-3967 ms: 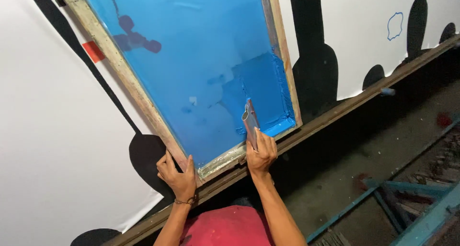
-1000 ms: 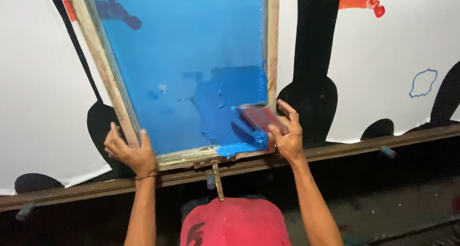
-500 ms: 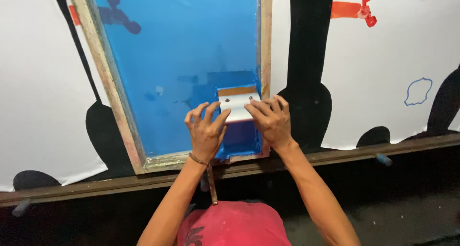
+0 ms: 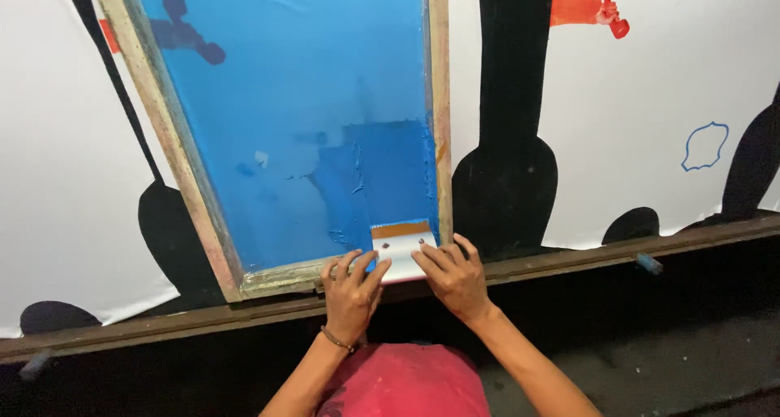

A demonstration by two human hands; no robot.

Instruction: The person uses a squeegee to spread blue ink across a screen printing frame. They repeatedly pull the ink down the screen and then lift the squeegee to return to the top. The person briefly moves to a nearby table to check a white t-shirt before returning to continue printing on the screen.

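White printed fabric (image 4: 666, 84) is stretching across the table, its wooden rail (image 4: 569, 262) running along six o'clock. The blue screen frame (image 4: 292, 116) is lying on it, open mesh reaching toward twelve o'clock. The squeegee (image 4: 400, 242) is sitting at the frame's five o'clock corner, hemmed by two edges. The left hand (image 4: 351, 293) and right hand (image 4: 453, 277) are both gripping its near edge, fingers curled closed over it.

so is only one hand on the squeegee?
No, both the left hand and right hand grip the squeegee at the frame's lower corner.
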